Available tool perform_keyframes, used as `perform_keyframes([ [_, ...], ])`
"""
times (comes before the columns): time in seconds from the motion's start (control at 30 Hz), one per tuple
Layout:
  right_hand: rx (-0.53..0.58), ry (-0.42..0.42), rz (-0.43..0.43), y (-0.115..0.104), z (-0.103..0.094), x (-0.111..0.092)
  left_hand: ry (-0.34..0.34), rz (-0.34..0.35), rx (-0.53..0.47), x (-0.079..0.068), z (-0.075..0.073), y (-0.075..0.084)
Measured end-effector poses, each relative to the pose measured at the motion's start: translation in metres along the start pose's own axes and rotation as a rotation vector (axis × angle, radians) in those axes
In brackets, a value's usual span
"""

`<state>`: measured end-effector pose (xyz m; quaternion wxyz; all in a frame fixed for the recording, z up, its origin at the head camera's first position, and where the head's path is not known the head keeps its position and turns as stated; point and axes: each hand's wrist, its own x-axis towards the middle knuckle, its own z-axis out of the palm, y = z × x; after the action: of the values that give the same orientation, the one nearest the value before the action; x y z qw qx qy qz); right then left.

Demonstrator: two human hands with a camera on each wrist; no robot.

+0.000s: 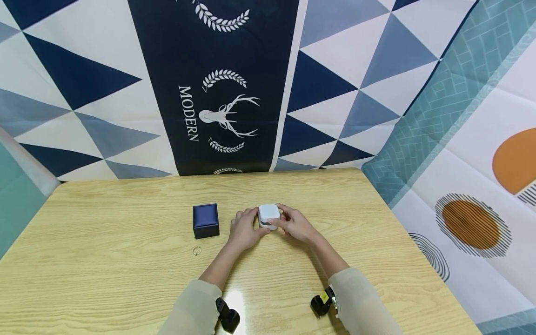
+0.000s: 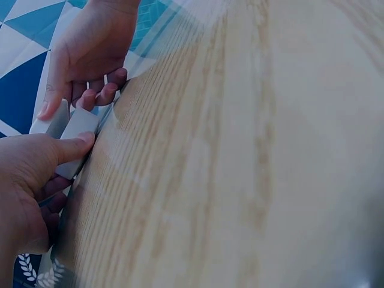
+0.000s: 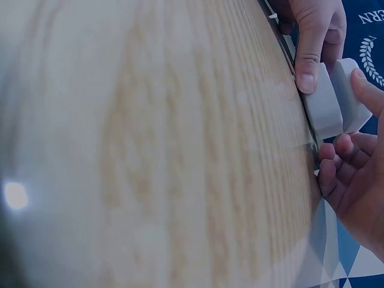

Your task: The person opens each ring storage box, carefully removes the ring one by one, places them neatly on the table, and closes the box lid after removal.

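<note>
A small white jewelry box stands on the table between both hands, with a dark gap between its lid and base. My left hand grips the base from the left, its thumb along the front. From the right, my right hand holds the lid, thumb on its front edge. The left wrist view shows the lid parted from the base. In the right wrist view the lid stands apart from the base too. What lies inside the box is hidden.
A dark blue ring box sits closed, left of the left hand. Just in front of it lies a thin ring. The wooden table meets a patterned cloth backdrop at the back, with more cloth on the right.
</note>
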<state>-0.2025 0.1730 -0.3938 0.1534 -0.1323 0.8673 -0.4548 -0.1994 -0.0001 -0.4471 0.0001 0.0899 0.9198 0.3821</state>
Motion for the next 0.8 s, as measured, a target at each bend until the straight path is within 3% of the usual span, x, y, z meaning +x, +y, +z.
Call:
perform_keyframes([
  [0.8, 0.001, 0.008, -0.002, -0.0004, 0.0004, 0.0013, 0.001, 0.006, 0.003, 0.0011, 0.0011, -0.0013],
])
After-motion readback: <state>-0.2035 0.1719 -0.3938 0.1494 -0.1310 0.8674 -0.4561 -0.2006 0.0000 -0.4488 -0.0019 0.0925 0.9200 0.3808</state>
